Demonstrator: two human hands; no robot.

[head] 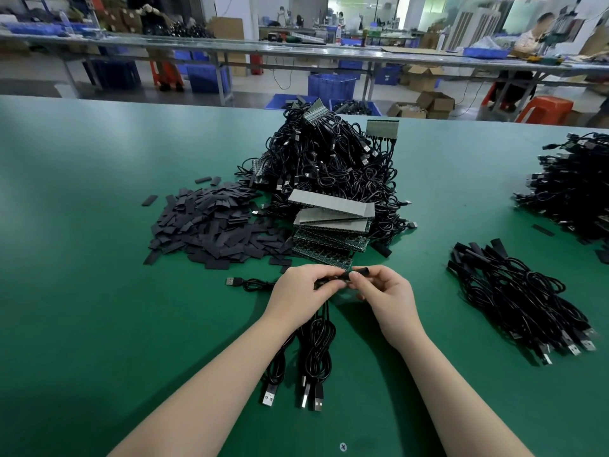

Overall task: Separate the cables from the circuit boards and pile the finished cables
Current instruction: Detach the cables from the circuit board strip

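Both hands, left hand [301, 288] and right hand [384, 291], pinch the cable end [342, 277] above the counter [99, 291]; your limp, light cables [316, 351] dangle, so grip the stiff connector.

Glossy black cables [316, 351], matt green tabletop [99, 291]

Factory assembly floor, long green worktable [99, 225], heaped black cables [329, 159], blue plastic crates [331, 85], cardboard boxes [435, 102], seemingly other workers at distant benches [296, 49]
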